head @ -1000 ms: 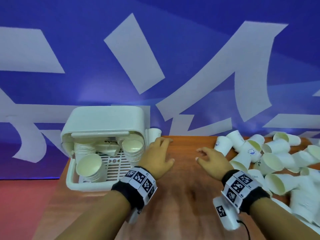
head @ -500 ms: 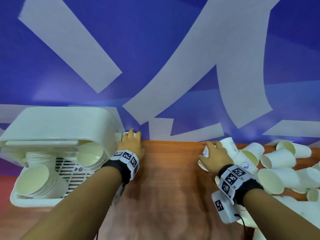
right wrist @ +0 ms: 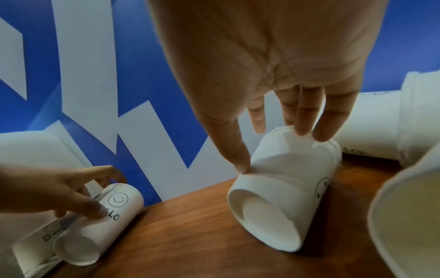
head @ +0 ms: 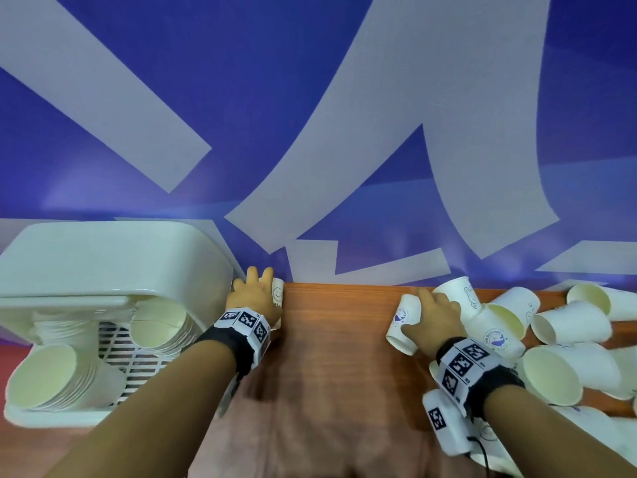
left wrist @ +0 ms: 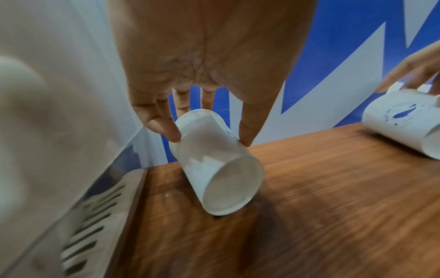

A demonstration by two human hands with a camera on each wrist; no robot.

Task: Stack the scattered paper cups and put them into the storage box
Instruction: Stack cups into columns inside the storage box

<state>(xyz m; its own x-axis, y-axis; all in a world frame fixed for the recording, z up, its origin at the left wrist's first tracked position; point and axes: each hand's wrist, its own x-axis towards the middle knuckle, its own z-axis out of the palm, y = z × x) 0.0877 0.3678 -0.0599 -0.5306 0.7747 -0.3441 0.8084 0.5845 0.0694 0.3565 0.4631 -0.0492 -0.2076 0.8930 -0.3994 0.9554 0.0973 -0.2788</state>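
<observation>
My left hand [head: 256, 294] pinches a white paper cup [left wrist: 214, 165] with a smiley face between thumb and fingers at the table's far edge, beside the storage box [head: 113, 263]. That cup [right wrist: 104, 220] is tilted with its mouth toward me. My right hand [head: 432, 320] grips another white cup [head: 403, 326], with a blue logo, near its base; this cup [right wrist: 281, 195] lies tilted on the wood. The white storage box has its lid raised and holds stacks of cups [head: 44, 374].
A heap of several loose white cups [head: 568, 336] lies on the right side of the wooden table [head: 344, 357]. A blue and white banner [head: 344, 132] rises just behind the table's far edge. Each wrist carries a black band with tags.
Both hands reached forward from the table's middle. The left went to the cup beside the box and took it; the right closed on a cup at the heap's left edge.
</observation>
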